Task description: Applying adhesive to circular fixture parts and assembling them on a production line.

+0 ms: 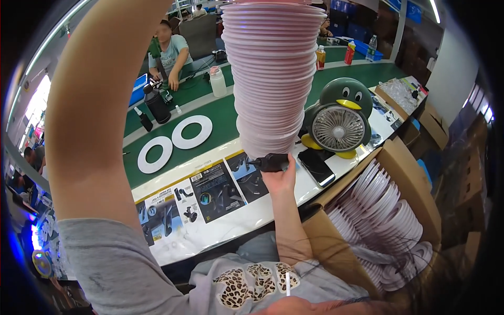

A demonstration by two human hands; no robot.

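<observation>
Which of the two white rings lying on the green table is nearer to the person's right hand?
The right-hand ring, farther up the table, is nearer the right hand; the other ring lies to its left.

The person wore a grey short-sleeved top (pixel 121 268) of soft heathered fabric, its left sleeve ending above the elbow and leaving the forearm bare. Across the chest ran a leopard-print patch (pixel 252 283) in tan and dark brown spots, with a thin white cord (pixel 287 283) hanging over it. Both forearms were uncovered.
</observation>
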